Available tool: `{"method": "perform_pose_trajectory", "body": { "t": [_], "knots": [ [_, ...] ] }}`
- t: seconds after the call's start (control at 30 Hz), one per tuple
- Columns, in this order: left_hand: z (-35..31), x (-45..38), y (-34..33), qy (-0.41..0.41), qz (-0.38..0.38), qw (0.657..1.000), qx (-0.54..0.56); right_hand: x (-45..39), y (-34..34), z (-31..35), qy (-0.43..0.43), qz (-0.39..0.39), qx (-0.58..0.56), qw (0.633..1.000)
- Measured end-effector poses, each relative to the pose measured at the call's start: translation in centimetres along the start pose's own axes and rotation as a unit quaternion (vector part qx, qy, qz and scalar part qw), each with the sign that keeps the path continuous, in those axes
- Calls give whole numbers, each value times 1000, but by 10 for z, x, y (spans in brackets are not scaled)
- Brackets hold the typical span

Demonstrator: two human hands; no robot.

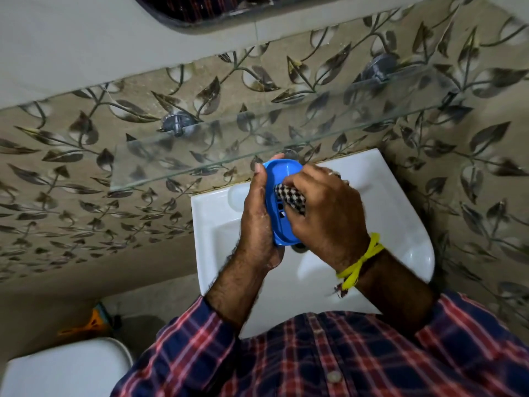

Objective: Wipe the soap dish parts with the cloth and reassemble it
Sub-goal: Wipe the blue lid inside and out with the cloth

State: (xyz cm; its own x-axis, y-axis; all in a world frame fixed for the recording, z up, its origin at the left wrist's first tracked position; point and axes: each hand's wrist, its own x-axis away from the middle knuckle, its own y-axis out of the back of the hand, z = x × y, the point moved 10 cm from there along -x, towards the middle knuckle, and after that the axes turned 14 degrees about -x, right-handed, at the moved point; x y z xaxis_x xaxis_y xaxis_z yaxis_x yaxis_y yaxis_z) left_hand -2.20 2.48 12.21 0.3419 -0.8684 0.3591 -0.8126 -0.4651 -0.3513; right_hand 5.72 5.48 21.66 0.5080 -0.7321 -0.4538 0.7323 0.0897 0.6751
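The left hand (257,216) curls its fingers around the smooth blue oval plastic soap dish part (282,202), held on edge above the white ceramic sink (400,224), near its back edge. Its long axis runs from the wall toward the person. The right hand (326,213) grips a bunched black-and-white houndstooth woven cloth (289,197), pressed into the slotted hollow.

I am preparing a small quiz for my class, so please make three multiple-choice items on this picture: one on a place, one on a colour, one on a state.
1. Where is the soap dish part held?
A. over the white sink
B. on the glass shelf
C. on the floor

2. What colour is the soap dish part?
A. green
B. blue
C. white

3. What does the right hand do?
A. hangs idle
B. turns a tap
C. presses the checked cloth against the part

Answers:
1 A, the left hand grips the part above the basin.
2 B, its plastic is plainly blue.
3 C, the fingers are curled round the cloth, which touches the part.
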Motion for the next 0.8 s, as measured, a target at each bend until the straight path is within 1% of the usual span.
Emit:
{"method": "perform_pose_trajectory", "body": {
  "t": [0.07, 0.13, 0.17, 0.2, 0.27, 0.33, 0.43, 0.47, 0.6, 0.73, 0.8],
  "knots": [
    [2, 2, 0, -2, 0, 1000, -15, 3, 4, -2, -1, -15, 14, 1000],
    [7, 5, -4, 4, -4, 1000, -30, -4, 13, -9, -35, -57, 18, 998],
    [7, 6, -5, 4, -3, 1000, -28, -7, 15, -9, -38, -66, 18, 997],
    [6, 5, -4, -1, -3, 1000, -22, -7, 12, -5, -22, -58, 15, 998],
    [2, 5, -1, -10, 1, 1000, -6, 2, 1, 6, 21, -10, 13, 1000],
    [3, 4, 2, -7, 0, 1000, -16, 11, -2, 5, 22, 10, 19, 1000],
    [8, 6, 1, 1, -4, 999, -33, 0, 6, -4, -27, -38, 17, 999],
    [9, 7, -1, -1, -1, 1000, -31, -5, 7, -2, -29, -51, 14, 998],
    [7, 11, -4, -14, 7, 999, -29, -6, 6, 7, 31, -49, 35, 998],
    [7, 9, -2, -23, -4, 999, -43, -10, 16, 0, -2, -94, 18, 995],
    [5, 6, 3, -31, -12, 999, -35, -8, 7, 9, 17, -72, 0, 997]
  ]
}}
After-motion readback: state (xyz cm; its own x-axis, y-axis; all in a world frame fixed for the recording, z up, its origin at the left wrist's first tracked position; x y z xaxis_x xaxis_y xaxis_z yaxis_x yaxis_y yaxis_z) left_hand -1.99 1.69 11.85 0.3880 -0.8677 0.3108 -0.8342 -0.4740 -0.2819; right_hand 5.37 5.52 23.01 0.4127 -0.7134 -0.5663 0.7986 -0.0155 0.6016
